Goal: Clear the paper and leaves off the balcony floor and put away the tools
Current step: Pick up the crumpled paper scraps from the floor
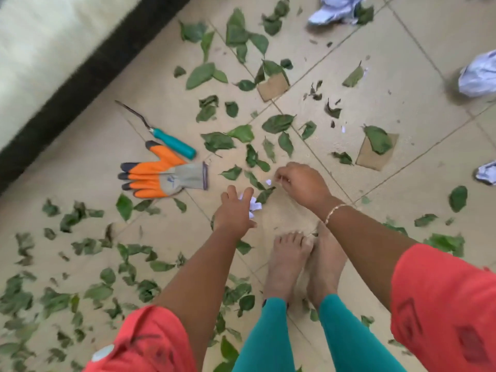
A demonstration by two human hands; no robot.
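Observation:
Green leaves (277, 123) lie scattered over the beige tiled floor (402, 63). My left hand (234, 210) hangs low over the floor and holds small white paper scraps (253, 204) in its curled fingers. My right hand (302, 183) is just beyond it, its fingertips bunched together beside a tiny white scrap (268, 182) on the tile; I see nothing between them. An orange and grey work glove (161, 178) and a teal-handled hand weeder (174, 142) lie on the floor to the left of both hands.
Crumpled white paper lies at the top (335, 8) and along the right edge (479, 76). Two brown cardboard pieces (272, 87) (373, 157) sit among the leaves. A black skirting and pale wall (80, 76) run along the left. My bare feet (287, 264) stand below the hands.

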